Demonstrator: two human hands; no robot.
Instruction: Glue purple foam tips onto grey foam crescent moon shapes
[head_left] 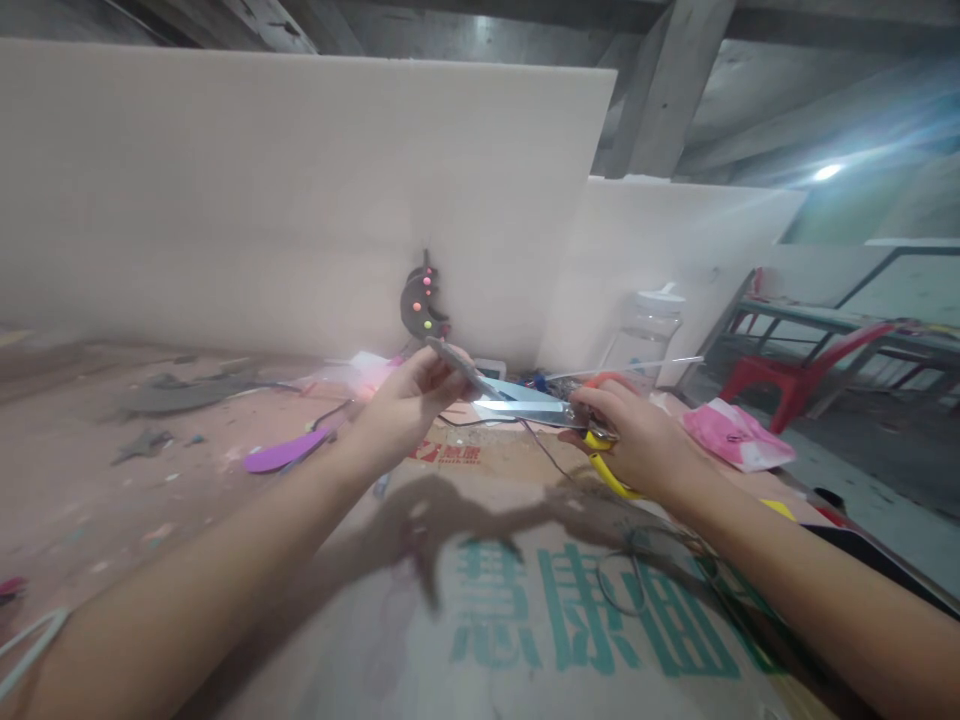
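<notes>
In the head view my left hand (427, 390) is closed, pinching a thin grey flat piece (463, 368) between thumb and fingers. My right hand (634, 425) wraps around a pair of scissors (536, 405) with yellow and orange handles. Their metal blades point left toward the grey piece, close by its lower end; I cannot tell whether they touch it. Behind my hands, a dark crescent shape (412, 303) with coloured dots leans at the white board. A purple flat piece (285, 452) lies left of my left wrist.
Printed cardboard (480, 520) covers the work surface. Grey scraps (184, 393) lie at left. A clear bottle (641, 330) stands at the back right, near a pink packet (737, 434). White boards (300, 200) rise behind. A red chair (806, 375) is beyond the right edge.
</notes>
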